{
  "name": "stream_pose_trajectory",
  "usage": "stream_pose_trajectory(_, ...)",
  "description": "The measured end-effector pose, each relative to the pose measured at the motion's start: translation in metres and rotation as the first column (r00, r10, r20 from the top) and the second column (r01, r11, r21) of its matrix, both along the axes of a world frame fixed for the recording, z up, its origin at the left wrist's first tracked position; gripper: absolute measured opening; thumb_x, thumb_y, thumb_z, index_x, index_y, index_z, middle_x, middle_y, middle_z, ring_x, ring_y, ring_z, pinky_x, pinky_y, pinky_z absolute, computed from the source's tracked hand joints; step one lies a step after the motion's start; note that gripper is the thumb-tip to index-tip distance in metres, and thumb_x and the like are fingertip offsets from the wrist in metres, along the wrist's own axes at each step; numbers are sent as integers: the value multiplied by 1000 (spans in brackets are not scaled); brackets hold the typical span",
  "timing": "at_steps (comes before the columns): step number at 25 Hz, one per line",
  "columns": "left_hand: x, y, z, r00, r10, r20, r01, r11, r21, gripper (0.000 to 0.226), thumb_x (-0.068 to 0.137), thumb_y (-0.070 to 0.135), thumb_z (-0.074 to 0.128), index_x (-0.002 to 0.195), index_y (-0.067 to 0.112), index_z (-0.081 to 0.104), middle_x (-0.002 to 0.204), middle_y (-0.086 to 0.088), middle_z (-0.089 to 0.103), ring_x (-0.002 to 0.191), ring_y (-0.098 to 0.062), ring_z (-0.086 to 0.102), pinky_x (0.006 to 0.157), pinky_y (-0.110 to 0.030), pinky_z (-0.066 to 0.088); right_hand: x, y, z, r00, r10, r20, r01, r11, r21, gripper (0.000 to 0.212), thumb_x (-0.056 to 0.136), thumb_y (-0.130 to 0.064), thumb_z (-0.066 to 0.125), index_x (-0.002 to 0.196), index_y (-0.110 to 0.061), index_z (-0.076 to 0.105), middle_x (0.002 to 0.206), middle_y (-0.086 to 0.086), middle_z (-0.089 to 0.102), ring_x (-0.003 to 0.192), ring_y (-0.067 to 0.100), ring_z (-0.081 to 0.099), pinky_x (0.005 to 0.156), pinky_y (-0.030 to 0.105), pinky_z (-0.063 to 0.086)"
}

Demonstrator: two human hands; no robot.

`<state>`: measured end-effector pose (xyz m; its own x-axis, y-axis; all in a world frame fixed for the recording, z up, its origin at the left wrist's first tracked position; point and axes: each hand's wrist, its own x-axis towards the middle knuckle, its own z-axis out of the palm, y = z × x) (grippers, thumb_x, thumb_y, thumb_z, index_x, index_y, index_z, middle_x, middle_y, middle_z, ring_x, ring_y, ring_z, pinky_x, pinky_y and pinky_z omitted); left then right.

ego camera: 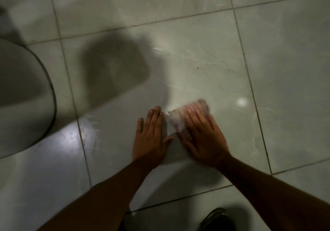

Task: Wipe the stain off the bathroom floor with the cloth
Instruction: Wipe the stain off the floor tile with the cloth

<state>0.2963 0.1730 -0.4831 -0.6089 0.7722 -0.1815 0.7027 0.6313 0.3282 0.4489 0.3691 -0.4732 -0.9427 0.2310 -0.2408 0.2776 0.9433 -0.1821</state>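
A pale, pinkish cloth (180, 121) lies on the glossy grey tiled floor (196, 61), blurred by motion. My right hand (203, 138) presses flat on top of the cloth, fingers spread over it. A small whitish wet smear (170, 109) shows on the tile at the cloth's upper left edge. My left hand (150, 138) rests palm-down on the tile just left of the cloth, fingers together and holding nothing. Faint streaks (196, 57) mark the tile farther ahead.
The rounded white base of a toilet (23, 95) stands at the left edge. A dark shoe (217, 219) sits at the bottom right. Dark grout lines cross the floor, and a large shadow (114, 70) falls on the tile ahead of my hands.
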Motion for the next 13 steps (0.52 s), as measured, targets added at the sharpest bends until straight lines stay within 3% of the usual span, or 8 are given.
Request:
stream_pose_trajectory(3, -1, -1, -1, 1000, -10, 17, 10, 1000, 1, 82, 107, 66, 21, 167, 10, 23, 179, -7, 12, 166, -24, 10, 131, -52, 13, 94, 33, 16, 973, -176, 151, 173, 984, 35, 89, 105, -73, 24, 175, -22, 1, 185, -1, -7, 172, 24, 0, 130, 63, 30)
stream_pose_trajectory(5, -1, -3, -2, 1000, -12, 22, 12, 1000, 0, 82, 107, 66, 22, 168, 10, 22, 179, -6, 10, 167, -24, 8, 132, -53, 13, 95, 67, 23, 904, -382, 192, 374, 924, 79, 90, 105, -72, 16, 175, -20, -1, 184, 4, -10, 171, 26, 0, 133, 63, 23)
stream_pose_trajectory(8, 0, -2, -2, 1000, -10, 18, 10, 1000, 0, 83, 107, 66, 23, 168, 10, 21, 179, -6, 8, 167, -24, 6, 131, -52, 11, 10, 111, 21, 776, -622, 105, 616, 783, 89, 95, 101, -65, 25, 174, -8, 6, 184, 16, 3, 171, 38, 3, 136, 62, 13)
stream_pose_trajectory(10, 0, -2, -2, 1000, -19, 9, 19, 1000, 7, 83, 107, 66, 22, 167, 10, 23, 179, -7, 10, 167, -25, 8, 131, -52, 12, -71, 129, 15, 732, -680, 35, 677, 732, 77, 95, 101, -62, 28, 174, -5, 10, 183, 19, 9, 170, 42, 7, 136, 61, 14)
stream_pose_trajectory(13, -1, -1, -1, 1000, -15, 17, 15, 1000, 1, 81, 107, 65, 22, 167, 10, 24, 179, -8, 12, 167, -25, 9, 132, -52, 12, -164, 102, 11, 851, -526, -9, 524, 847, 90, 90, 102, -56, 33, 174, -6, 13, 183, 19, 13, 170, 41, 13, 135, 59, 19)
